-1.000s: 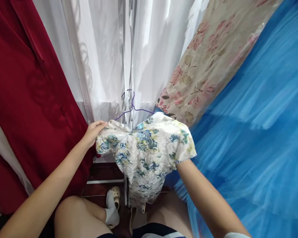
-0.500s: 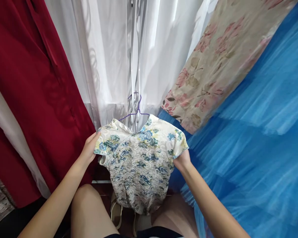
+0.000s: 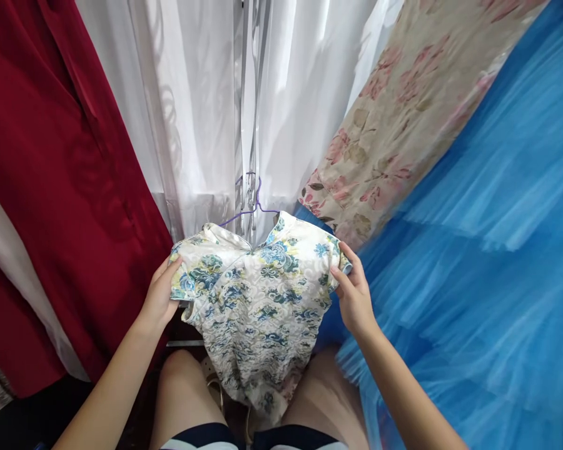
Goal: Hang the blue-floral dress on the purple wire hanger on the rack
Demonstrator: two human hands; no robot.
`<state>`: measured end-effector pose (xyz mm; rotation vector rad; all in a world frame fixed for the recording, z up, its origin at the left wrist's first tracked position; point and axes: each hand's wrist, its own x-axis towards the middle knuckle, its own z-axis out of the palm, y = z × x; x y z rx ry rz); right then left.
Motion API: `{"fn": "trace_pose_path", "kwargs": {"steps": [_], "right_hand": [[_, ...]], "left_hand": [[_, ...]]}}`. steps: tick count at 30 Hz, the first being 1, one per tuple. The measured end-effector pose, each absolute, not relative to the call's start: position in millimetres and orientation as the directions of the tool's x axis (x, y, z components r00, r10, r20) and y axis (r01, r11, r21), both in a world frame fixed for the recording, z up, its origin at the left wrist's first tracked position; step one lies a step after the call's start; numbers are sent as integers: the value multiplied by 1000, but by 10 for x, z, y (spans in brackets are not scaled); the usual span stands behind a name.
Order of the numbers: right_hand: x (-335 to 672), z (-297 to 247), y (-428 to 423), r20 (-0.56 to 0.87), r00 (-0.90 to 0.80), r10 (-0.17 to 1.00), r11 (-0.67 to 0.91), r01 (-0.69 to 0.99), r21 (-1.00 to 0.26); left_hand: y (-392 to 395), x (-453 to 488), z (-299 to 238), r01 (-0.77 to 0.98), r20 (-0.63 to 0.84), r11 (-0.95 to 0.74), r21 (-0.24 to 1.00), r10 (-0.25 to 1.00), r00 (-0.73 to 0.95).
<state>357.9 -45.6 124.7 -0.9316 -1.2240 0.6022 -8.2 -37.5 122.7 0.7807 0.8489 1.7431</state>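
Observation:
A small white dress with blue and green flowers (image 3: 258,300) hangs on a purple wire hanger (image 3: 252,209) in front of me, over my knees. My left hand (image 3: 160,295) pinches the dress's left sleeve edge. My right hand (image 3: 353,289) grips the right sleeve edge between thumb and fingers. The hanger's hook sits against a shiny upright rail (image 3: 248,119) among the white cloth.
A dark red garment (image 3: 56,169) hangs at the left. White sheer fabric (image 3: 192,112) hangs behind the dress. A beige cloth with pink flowers (image 3: 403,106) and a big blue tulle skirt (image 3: 488,262) fill the right side. My bare knees (image 3: 182,387) are below.
My right hand has come out from under the dress and now grips its right sleeve. My left hand has slid lower on the left sleeve. The dress hangs flatter and more spread.

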Motion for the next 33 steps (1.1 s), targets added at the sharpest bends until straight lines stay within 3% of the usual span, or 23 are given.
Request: {"fn": "trace_pose_path", "kwargs": {"steps": [5,11,16,20,23,26,29,33], "right_hand": [[3560,1207,-545,494,218,842,484,99,-869],[3435,1123,-543,462,191,866,469,6,-883],[3411,1050,-532,408,199,891,427,-59,-902],[3508,1152,-373,467,268,843,472,50,-880],[3579,1343,-193,630,226,743,533,369,-761],[3584,1590,-84,701,-40,712,542,666,-512],[3522,1805,-87,671,-241,701,550,781,-294],[3437,1899,-152,636,-318,703,521,839,-156]], "left_hand": [[-384,68,1169,-520,90,-246,818,948,-307],[-534,110,1120,-429,171,-309,849,928,-331],[-563,2,1240,-464,218,-362,809,917,-335],[-492,-61,1339,-449,264,-424,786,888,-376],[-491,-48,1376,-404,275,-442,801,871,-408],[-486,-17,1439,-369,306,-463,806,859,-411],[-366,-16,1576,-348,346,-512,785,829,-439],[-70,-35,1797,-369,358,-502,783,847,-392]]}}
